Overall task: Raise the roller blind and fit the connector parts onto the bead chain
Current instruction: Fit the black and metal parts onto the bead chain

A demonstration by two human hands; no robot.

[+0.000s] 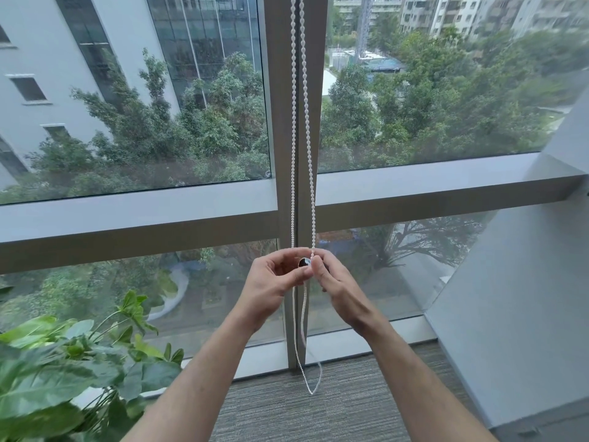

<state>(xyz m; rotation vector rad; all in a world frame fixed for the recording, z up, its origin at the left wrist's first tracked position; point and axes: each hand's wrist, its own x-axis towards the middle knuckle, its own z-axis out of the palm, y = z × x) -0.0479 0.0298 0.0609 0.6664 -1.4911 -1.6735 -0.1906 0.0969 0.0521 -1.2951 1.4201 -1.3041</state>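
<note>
1. White bead chain (306, 129): two strands, long axis vertical, hanging down in front of the grey window mullion (280, 122); above the grip the strands run nearly parallel, just beside each other.
2. Left hand (274, 279): fingers curled, pinching a small dark connector part (304, 262) at the chain.
3. Right hand (331, 277): fingertips pinch the right strand just beside the connector; both hands touch at the grip.
4. Connector orientation: too small to tell.
5. Below the grip the chain drops to a narrow loop, its lowest point directed down at the grey carpet (334, 406).
6. Green potted plant (73, 368) well left of and below the grip.
</note>
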